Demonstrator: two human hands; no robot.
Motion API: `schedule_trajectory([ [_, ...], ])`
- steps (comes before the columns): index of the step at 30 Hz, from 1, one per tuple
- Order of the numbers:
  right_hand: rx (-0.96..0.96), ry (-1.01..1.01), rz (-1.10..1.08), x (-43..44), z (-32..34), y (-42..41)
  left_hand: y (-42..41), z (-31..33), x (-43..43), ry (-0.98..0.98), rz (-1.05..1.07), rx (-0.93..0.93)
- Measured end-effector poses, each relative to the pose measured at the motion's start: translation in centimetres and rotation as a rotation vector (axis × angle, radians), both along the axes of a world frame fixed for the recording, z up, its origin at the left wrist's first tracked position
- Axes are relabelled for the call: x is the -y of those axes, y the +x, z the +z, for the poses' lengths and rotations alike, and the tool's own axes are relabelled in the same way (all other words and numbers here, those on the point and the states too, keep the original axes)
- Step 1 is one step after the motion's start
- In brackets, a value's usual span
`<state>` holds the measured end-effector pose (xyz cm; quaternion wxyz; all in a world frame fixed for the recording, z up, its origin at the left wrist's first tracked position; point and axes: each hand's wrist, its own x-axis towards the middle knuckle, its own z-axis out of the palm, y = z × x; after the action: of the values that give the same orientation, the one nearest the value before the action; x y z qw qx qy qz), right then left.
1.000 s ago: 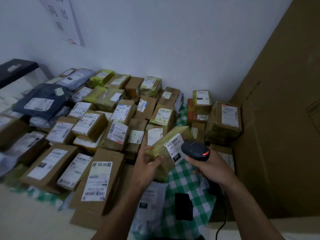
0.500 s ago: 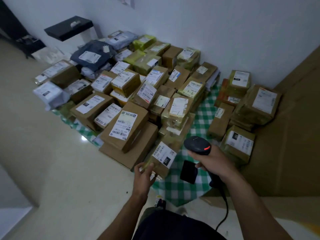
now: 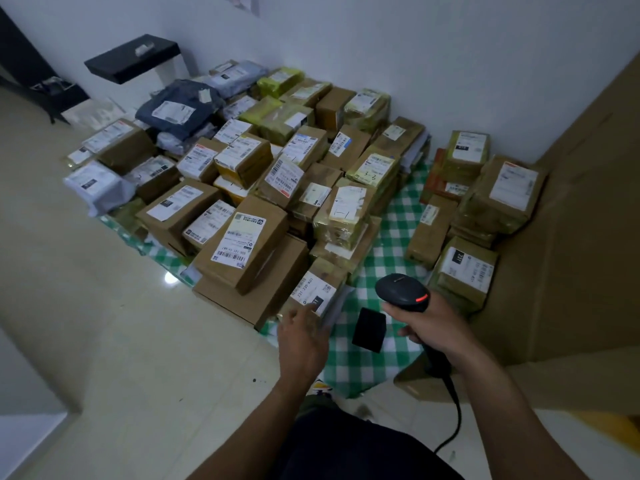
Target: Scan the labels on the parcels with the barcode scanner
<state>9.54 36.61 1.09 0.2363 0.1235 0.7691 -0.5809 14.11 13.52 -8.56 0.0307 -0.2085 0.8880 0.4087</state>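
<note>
My right hand [image 3: 434, 325] grips the scanner [image 3: 401, 292] by its handle, fingers curled round it. The scanner's head points out over the cloth, with a red light showing on its side. Its cable [image 3: 453, 420] drops down past my wrist. My left hand [image 3: 304, 337] is open and holds nothing, fingers loose and spread. Its fingertips are at the near edge of the nearest parcel [image 3: 311, 292]; I cannot tell whether they touch it. That parcel lies label up on the green checked cloth [image 3: 388, 237] spread on the floor [image 3: 104, 323], and it sits against a stack of brown boxes [image 3: 242, 251]. Between my hands a small black block [image 3: 369, 329] rests on the cloth. The main pile [image 3: 277, 168] covers the cloth up to the white wall [image 3: 415, 46]: brown boxes, yellow-taped ones, and grey and dark bags at the far left. A smaller group [image 3: 485, 209] sits to the right, beside a big cardboard sheet [image 3: 571, 237].
</note>
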Motion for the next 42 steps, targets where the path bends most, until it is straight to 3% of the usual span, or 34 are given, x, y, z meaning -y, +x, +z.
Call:
schedule_trajectory([
  [5, -0.007, 0.039, -0.112, -1.0, -0.6, 0.1, -2.9, 0.8, -2.5, 0.013, -0.312, 0.066],
  [11, -0.038, 0.03, -0.365, -3.6, -1.2, -0.7, -10.0, 2.0, -9.5, 0.266, -0.448, 0.118],
  [20, 0.052, 0.119, -0.637, -6.0, -1.3, -1.7, -17.6, 0.8, -18.9, 0.589, -0.549, 0.456],
  [25, 0.099, 0.154, -0.706, -5.8, -1.7, -2.6, -19.0, -0.9, -20.1, 0.637, -0.513, 0.523],
  [36, 0.058, 0.122, -0.812, -5.5, -1.6, -3.0, -19.2, -1.3, -15.9, 0.998, -0.359, 0.675],
  [42, -0.009, 0.025, -0.854, -4.5, -1.1, -4.2, -18.2, 0.0, -12.5, 1.058, -0.346, 0.471],
])
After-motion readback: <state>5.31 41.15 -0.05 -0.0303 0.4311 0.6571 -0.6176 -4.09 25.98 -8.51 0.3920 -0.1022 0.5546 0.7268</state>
